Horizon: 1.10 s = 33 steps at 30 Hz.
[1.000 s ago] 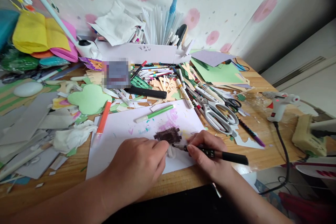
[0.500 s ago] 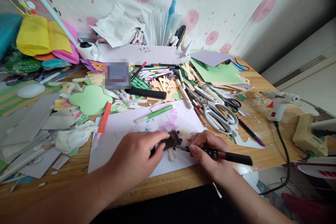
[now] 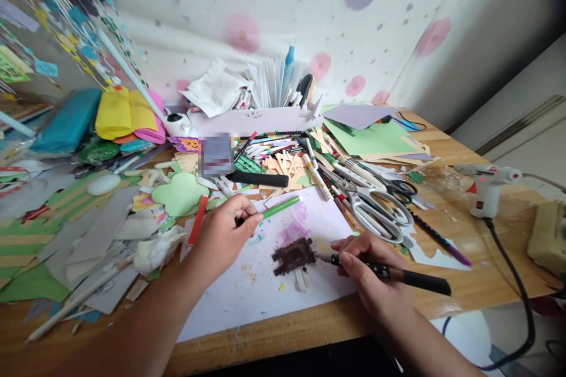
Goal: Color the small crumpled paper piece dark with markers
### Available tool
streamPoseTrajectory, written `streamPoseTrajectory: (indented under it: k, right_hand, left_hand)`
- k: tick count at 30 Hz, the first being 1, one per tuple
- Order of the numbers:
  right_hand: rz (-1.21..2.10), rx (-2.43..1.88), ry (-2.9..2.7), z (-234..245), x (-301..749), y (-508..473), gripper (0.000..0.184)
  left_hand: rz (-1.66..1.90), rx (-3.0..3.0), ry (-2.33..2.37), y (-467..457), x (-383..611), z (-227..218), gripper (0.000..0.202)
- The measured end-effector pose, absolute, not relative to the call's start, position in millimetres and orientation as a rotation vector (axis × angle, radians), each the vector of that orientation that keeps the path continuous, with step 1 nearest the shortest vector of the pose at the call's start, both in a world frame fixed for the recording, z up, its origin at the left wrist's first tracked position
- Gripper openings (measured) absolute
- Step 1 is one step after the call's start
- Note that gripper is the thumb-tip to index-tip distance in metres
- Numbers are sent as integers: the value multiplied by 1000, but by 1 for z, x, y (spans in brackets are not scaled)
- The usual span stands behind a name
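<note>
My right hand (image 3: 369,274) is closed round a black marker pen (image 3: 398,275), whose tip rests by the right edge of a small dark brown paper cut-out (image 3: 294,256). The cut-out lies on a white sheet (image 3: 265,283) smeared with pink and green ink. My left hand (image 3: 225,230) has reached up the sheet, and its fingers pinch the white end of a green marker (image 3: 276,208) lying near the sheet's top edge.
The wooden table (image 3: 446,283) is littered with paper scraps, markers and craft sticks. Large scissors (image 3: 369,206) lie right of the sheet. A white glue gun (image 3: 486,182) stands far right, its black cord trailing off the edge. A white pen box (image 3: 256,121) sits at the back.
My left hand has let go of the brown cut-out and moved up to pinch the green marker. The camera has tilted up and shifted. My right hand keeps the black pen.
</note>
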State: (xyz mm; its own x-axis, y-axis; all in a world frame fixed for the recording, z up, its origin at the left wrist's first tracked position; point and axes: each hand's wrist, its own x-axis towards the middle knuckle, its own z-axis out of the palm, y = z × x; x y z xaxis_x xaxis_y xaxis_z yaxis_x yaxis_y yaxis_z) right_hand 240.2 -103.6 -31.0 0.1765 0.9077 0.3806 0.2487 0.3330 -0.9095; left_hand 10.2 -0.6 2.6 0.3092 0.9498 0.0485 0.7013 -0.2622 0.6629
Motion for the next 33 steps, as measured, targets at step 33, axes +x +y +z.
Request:
streamPoseTrajectory:
  k: [33]
  right_hand:
    - [684,-1206,-1381,-25,238,-104,18]
  left_hand:
    - [868,2480,1038,-27,44,54,18]
